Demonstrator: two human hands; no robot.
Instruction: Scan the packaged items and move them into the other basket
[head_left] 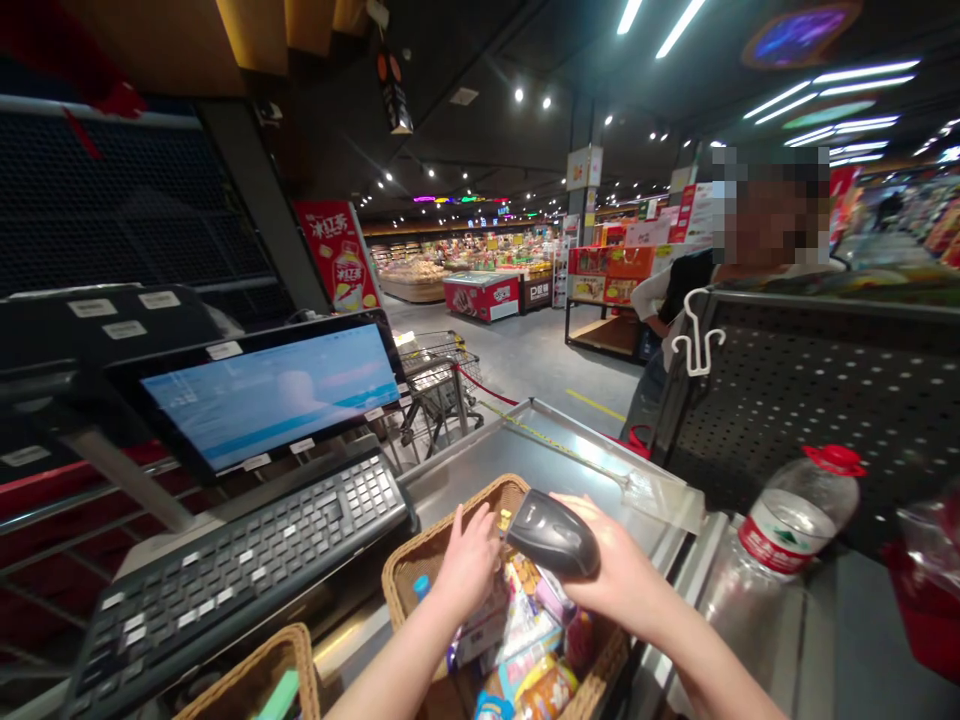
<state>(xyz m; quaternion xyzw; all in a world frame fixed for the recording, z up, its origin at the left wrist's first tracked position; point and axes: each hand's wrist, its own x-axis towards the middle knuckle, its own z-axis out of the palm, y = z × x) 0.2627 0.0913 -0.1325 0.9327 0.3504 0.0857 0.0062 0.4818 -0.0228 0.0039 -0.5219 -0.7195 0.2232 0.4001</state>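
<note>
In my right hand (611, 560) is a black handheld barcode scanner (551, 532), its head pointing left over a woven basket (401, 580). My left hand (472, 560) is over the basket's left part, close to the scanner's head. Its fingers look stretched and partly apart, and I see nothing held in them. A small yellow item (505, 519) shows between this hand and the scanner. Inside the basket lie several colourful snack packets (525, 630) and a blue cap (421, 586). My forearms and hands hide part of the contents.
A keyboard (255, 580) and a monitor (277, 395) stand left. The metal counter (555, 440) stretches ahead. A large water bottle (802, 510) stands right, by a perforated panel (810, 390). A second basket (300, 650) is at lower left. A person (675, 300) is beyond the panel.
</note>
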